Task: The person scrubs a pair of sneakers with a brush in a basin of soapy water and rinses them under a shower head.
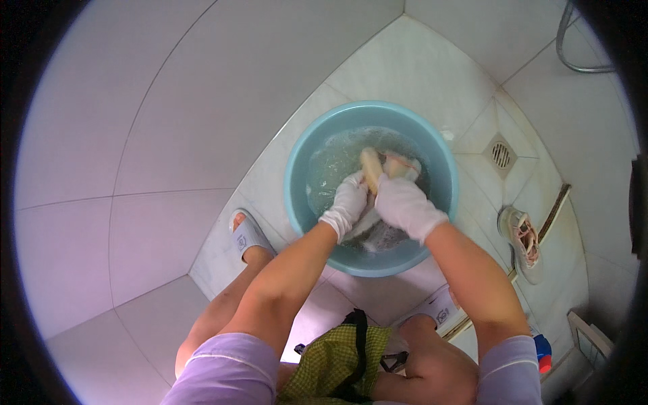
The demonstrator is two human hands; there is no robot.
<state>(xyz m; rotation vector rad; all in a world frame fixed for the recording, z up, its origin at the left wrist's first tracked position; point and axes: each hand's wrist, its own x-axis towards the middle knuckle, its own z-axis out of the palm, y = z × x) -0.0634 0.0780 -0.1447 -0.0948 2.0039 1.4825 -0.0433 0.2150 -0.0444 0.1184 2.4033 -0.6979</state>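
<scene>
A round light-blue basin (309, 233) of cloudy, sudsy water stands on the floor in front of me. White gloves cover both my hands, which are close together over it. My left hand (349, 202) is closed at the near-left side of a pale, wet sneaker (403, 166), mostly hidden by my hands. My right hand (407, 206) closes around a tan, elongated piece that looks like a scrubbing brush (370, 167), between the hands. The exact grip of each hand is partly hidden. Bubbles and dark water show beneath them.
Another pale sneaker (522, 244) with pinkish laces rests at the right. Beyond it is a square floor drain (501, 154). Tiled walls close in the corner. A metal hose (582, 68) hangs at upper right; a blue-and-red bottle (543, 352) stands lower right. My slippered feet flank the basin.
</scene>
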